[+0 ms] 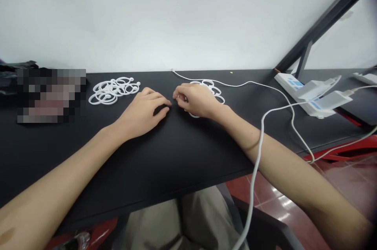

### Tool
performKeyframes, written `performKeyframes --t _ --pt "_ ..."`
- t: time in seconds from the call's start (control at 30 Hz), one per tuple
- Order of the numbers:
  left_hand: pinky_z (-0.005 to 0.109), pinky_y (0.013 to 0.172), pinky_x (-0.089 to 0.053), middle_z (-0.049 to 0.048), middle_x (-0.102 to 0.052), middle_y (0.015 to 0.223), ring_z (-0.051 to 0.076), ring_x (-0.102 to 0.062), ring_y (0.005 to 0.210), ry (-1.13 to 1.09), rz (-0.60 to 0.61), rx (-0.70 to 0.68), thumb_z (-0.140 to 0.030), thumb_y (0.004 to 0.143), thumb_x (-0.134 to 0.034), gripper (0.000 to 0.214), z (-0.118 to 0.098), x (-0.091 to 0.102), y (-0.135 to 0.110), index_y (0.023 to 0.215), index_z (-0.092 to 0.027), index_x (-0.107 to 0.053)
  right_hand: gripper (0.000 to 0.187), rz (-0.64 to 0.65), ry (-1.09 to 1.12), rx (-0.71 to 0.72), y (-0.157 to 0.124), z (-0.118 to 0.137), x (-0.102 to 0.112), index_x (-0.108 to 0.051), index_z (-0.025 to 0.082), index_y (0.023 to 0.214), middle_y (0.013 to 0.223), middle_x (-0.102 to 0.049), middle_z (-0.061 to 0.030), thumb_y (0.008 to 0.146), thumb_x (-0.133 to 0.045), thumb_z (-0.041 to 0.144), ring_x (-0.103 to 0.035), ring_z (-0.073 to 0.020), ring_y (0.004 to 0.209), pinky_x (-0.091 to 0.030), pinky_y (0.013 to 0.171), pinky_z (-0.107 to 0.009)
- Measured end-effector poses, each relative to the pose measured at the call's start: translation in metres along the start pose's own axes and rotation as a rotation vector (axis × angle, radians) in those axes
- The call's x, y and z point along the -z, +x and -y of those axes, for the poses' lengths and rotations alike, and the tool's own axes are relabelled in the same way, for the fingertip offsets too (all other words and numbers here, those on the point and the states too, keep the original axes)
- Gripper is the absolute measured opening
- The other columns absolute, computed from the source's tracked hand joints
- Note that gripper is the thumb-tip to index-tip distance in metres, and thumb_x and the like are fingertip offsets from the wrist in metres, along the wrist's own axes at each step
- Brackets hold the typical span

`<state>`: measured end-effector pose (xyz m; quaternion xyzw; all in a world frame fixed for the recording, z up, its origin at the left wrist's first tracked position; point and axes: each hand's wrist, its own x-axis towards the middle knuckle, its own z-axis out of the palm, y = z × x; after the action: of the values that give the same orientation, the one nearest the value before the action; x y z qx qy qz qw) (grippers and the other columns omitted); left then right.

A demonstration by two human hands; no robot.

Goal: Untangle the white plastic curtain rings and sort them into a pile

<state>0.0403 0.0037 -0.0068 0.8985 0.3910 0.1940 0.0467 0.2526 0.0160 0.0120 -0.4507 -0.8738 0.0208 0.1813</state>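
Observation:
My left hand (145,112) rests on the black table (165,152), fingers curled and pointing right, fingertips close to my right hand; nothing shows in it. My right hand (196,99) lies over a pile of white plastic rings (212,89), fingers bent in a pinch at its left side, apparently on a ring that I cannot make out clearly. A second pile of white rings (113,90) lies to the left, beyond my left hand, untouched.
A white cable (259,140) runs from the back of the table across my right forearm and down off the front edge. A white power strip with adapters (312,93) sits at the right. A blurred dark object (50,95) lies at the far left.

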Motion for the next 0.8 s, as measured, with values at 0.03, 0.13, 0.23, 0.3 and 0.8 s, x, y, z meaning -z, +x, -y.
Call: performKeyframes --t 0.03,0.13,0.23,0.3,0.8 --pt "0.046 0.103 -0.042 0.0048 -0.071 0.112 0.026 -0.054 0.109 -0.001 -0.010 0.011 -0.034 0.096 -0.044 0.033 0.000 0.001 0.000 0.109 -0.020 -0.070 0.022 -0.025 0.021 0.003 0.000 0.000 0.000 -0.068 0.018 0.097 0.092 -0.068 -0.0035 0.086 -0.050 0.017 -0.055 -0.0146 0.076 -0.033 0.066 -0.027" --pt "0.046 0.102 -0.042 0.0046 -0.072 0.109 0.026 -0.054 0.108 -0.003 -0.031 0.029 -0.034 0.095 -0.045 0.032 -0.001 0.002 0.000 0.107 -0.021 -0.070 0.024 -0.115 0.056 0.000 -0.001 0.003 0.001 -0.068 0.017 0.102 0.095 -0.068 -0.0039 0.088 -0.048 0.016 -0.056 -0.0140 0.076 -0.035 0.067 -0.027" --pt "0.046 0.101 -0.043 0.0050 -0.072 0.108 0.026 -0.054 0.107 -0.016 -0.036 0.024 -0.034 0.095 -0.045 0.031 -0.002 0.001 0.000 0.106 -0.022 -0.071 0.022 -0.147 -0.012 -0.053 -0.001 0.007 0.001 -0.067 0.017 0.103 0.097 -0.068 -0.0055 0.091 -0.050 0.023 -0.058 -0.0164 0.081 -0.036 0.067 -0.028" --pt "0.046 0.101 -0.043 0.0046 -0.072 0.108 0.026 -0.055 0.107 -0.029 -0.036 0.018 -0.034 0.095 -0.046 0.030 -0.002 0.001 0.000 0.106 -0.023 -0.071 0.022 -0.107 -0.100 -0.102 -0.001 0.008 0.000 -0.068 0.016 0.101 0.098 -0.069 -0.0079 0.092 -0.053 0.030 -0.059 -0.0200 0.088 -0.036 0.067 -0.029" --pt "0.044 0.100 -0.043 0.0055 -0.072 0.108 0.025 -0.055 0.106 -0.054 -0.026 0.023 -0.033 0.095 -0.048 0.028 -0.001 0.001 0.000 0.106 -0.020 -0.070 0.034 -0.061 -0.241 -0.121 -0.003 0.011 -0.011 -0.066 0.011 0.114 0.119 -0.059 -0.0194 0.088 -0.058 0.031 -0.050 -0.0322 0.110 -0.041 0.093 -0.043"
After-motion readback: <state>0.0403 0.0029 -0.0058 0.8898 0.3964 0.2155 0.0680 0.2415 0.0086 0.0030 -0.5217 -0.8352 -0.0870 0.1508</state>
